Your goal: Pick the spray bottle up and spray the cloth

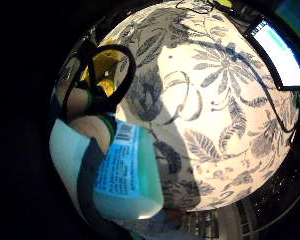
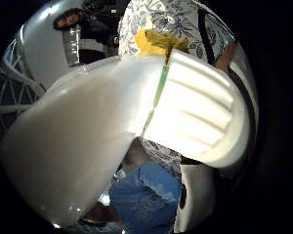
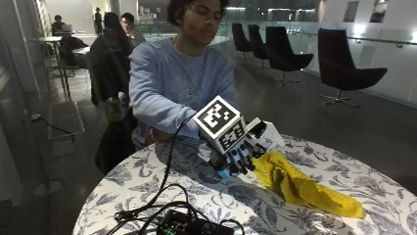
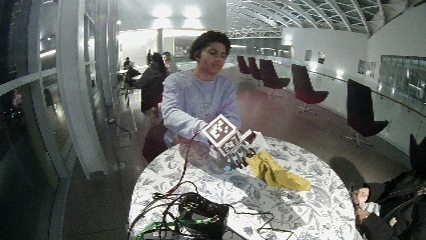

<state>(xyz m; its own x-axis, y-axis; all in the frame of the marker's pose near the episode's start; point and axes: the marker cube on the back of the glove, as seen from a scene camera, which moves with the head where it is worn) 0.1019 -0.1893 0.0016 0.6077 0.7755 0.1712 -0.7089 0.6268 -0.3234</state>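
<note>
My gloved right hand [image 3: 238, 151] grips the spray bottle [image 3: 268, 132] above the round table, just left of the yellow cloth [image 3: 303, 186]. The bottle's white head points toward the cloth's near end. Both palm views show the bottle close up: its white trigger head [image 2: 195, 114] fills the thumb side view, and its pale green body with a blue label [image 1: 124, 167] shows in the little finger side view. A corner of the yellow cloth [image 2: 156, 43] peeks past the head. From the wide outside view, the hand [image 4: 231, 146] and cloth [image 4: 276, 172] sit mid-table.
The table [image 3: 196, 196] has a white cover with a blue floral print. A black box with tangled cables [image 3: 186, 225] lies at the near left edge. The person's bare hand [image 3: 155, 135] rests at the table's far edge. Dark chairs [image 3: 345, 68] stand behind.
</note>
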